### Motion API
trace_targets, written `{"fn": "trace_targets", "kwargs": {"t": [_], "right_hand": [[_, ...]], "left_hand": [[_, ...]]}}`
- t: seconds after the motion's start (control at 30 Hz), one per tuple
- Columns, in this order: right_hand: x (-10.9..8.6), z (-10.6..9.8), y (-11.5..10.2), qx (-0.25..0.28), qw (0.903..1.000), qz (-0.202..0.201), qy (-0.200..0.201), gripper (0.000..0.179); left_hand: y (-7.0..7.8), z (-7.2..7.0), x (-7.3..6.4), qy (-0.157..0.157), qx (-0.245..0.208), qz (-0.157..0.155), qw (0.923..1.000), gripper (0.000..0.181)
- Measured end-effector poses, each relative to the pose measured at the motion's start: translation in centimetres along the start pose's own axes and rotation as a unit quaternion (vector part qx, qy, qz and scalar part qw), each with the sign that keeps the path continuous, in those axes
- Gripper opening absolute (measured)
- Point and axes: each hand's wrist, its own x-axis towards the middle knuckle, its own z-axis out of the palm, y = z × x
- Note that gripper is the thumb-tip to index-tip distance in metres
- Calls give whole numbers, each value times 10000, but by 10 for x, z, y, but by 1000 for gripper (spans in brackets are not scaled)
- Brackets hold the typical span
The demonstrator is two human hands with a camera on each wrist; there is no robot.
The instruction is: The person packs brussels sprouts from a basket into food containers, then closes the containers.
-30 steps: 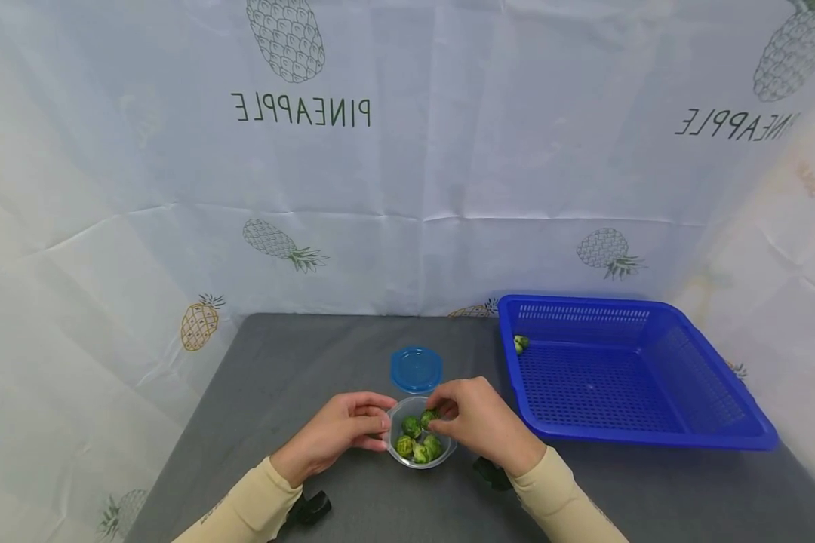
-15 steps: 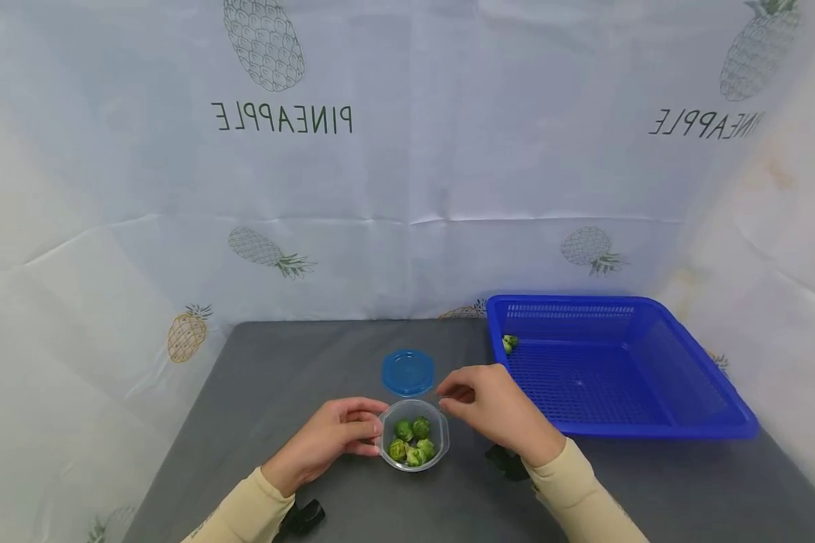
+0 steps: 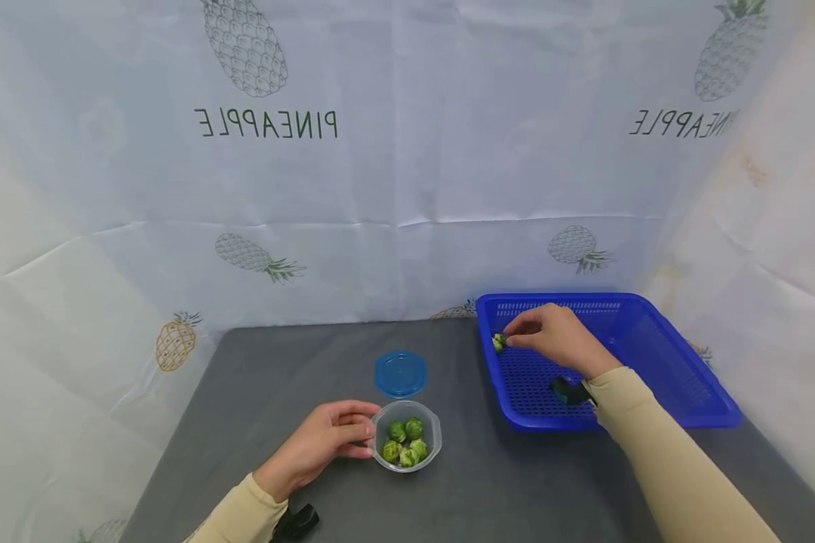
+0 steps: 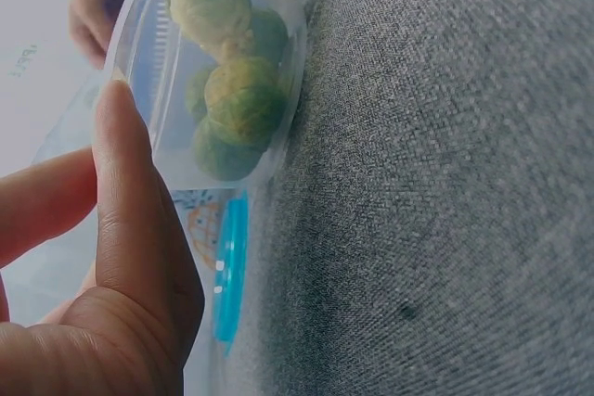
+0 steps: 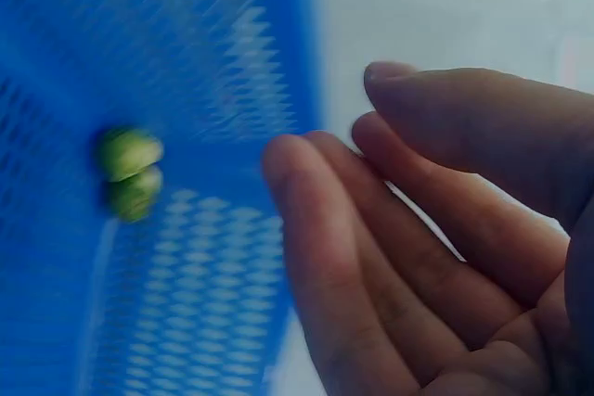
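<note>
A clear plastic tub (image 3: pixel 429 451) with several Brussels sprouts (image 3: pixel 413 428) inside stands on the grey table. My left hand (image 3: pixel 326 441) holds it at its left side; in the left wrist view the thumb (image 4: pixel 125 164) lies against the rim. Over the left part of a blue perforated basket (image 3: pixel 679 354), my right hand (image 3: pixel 557 335) holds nothing, its fingers loosely bent. Two more Brussels sprouts (image 5: pixel 130 173) lie together in the basket's corner, apart from the fingers in the right wrist view, where they look blurred.
A blue round lid (image 3: pixel 400 374) lies flat on the grey table (image 3: pixel 299 362) just behind the tub. White cloth (image 3: pixel 407 151) printed with pineapples hangs behind and at the sides. The basket's raised walls stand on the right.
My right hand has let go of a Brussels sprout in the tub and moved right and away, over the basket. My left hand has stayed at the tub. The head view has shifted slightly.
</note>
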Motion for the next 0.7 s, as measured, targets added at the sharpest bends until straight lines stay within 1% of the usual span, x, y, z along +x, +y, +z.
{"fn": "trace_targets", "kwargs": {"t": [0.13,0.3,0.5,0.6,0.7], "right_hand": [[19,1,23,111,9995,102,-281,28],[40,8,41,285,9978,333,-505,32],[57,13,55,459,9950,680,-575,32],[62,15,59,486,9929,895,-614,33],[65,17,62,473,9919,989,-643,34]], "left_hand": [[-1,-1,0,4,-23,-23,10000,56],[-2,-3,-2,3,-72,1,10000,57],[-3,-3,-3,2,-100,31,9999,57],[-3,-1,-3,12,-95,16,10000,55],[-2,0,-2,-1,-79,17,10000,55]]}}
